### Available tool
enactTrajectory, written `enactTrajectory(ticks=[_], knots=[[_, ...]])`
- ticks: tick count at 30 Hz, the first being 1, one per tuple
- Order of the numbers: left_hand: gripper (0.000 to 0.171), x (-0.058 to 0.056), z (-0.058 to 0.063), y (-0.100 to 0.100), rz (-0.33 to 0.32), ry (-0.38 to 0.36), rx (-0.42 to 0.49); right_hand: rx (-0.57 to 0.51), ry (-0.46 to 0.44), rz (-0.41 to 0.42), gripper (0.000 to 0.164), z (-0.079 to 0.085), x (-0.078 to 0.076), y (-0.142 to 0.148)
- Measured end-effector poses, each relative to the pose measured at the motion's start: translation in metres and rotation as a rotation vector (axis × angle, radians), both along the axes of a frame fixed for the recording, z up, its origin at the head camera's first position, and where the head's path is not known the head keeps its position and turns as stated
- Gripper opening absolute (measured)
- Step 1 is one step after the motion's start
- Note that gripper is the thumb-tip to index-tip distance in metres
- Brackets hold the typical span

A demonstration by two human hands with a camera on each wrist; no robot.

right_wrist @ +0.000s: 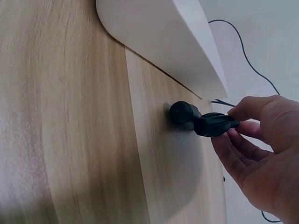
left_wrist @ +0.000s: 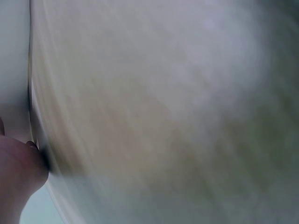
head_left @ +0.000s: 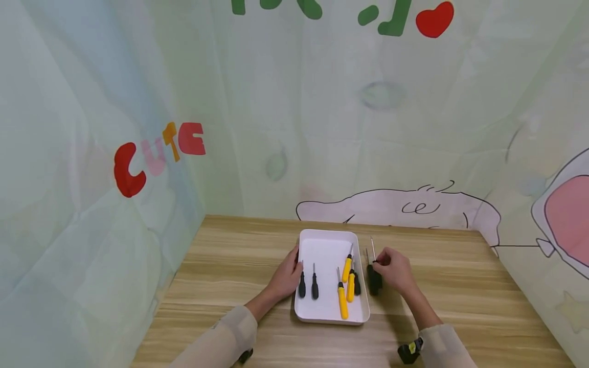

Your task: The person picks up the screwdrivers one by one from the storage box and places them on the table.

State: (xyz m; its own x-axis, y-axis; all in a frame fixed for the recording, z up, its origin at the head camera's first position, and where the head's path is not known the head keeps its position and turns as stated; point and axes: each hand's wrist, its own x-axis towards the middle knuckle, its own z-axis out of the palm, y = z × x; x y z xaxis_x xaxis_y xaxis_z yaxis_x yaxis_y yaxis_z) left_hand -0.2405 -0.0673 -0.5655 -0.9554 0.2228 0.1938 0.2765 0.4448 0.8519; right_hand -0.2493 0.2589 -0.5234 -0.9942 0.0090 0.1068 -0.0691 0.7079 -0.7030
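The left hand (head_left: 284, 278) grips the left side of a shallow white tray (head_left: 322, 245), with its thumb over the rim. To the right of the tray, the right hand (head_left: 397, 271) pinches the handle of a black screwdriver (right_wrist: 215, 125) between thumb and fingertips, its shaft pointing away. Right beside that handle lies another black screwdriver (right_wrist: 181, 113), on the table along the tray's wall. Inside the tray, three yellow screwdrivers (head_left: 342, 302) lie toward the right. Black screwdrivers lie there too, two at the left (head_left: 315, 289) and one at the right (head_left: 357, 284), partly behind a yellow handle.
A wood-grain table (head_left: 230, 255) carries the tray and tools. Behind it and along both sides hang printed fabric walls (head_left: 276, 128) with cartoon shapes and letters. The left wrist view is mostly blurred table, with the tray's wall (left_wrist: 14, 70) at its left edge.
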Motion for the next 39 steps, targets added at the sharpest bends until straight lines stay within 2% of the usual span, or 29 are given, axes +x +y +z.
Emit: enactTrajectory(ticks=[7,16,27,39], knots=[[0.056,0.000,0.000,0.000,0.005,0.000,-0.002,0.020,-0.002,-0.006,0.012,-0.004,0.000,0.004],[0.056,-0.002,-0.003,0.000,0.012,0.004,-0.013,0.052,-0.077,-0.038,0.013,-0.009,0.002,0.006],[0.057,-0.002,-0.004,-0.001,0.010,0.002,-0.006,0.072,-0.047,-0.038,0.011,-0.018,0.002,0.009],[0.057,-0.003,-0.004,0.000,0.011,-0.041,-0.008,0.106,-0.039,-0.045,0.010,-0.017,0.000,0.006]])
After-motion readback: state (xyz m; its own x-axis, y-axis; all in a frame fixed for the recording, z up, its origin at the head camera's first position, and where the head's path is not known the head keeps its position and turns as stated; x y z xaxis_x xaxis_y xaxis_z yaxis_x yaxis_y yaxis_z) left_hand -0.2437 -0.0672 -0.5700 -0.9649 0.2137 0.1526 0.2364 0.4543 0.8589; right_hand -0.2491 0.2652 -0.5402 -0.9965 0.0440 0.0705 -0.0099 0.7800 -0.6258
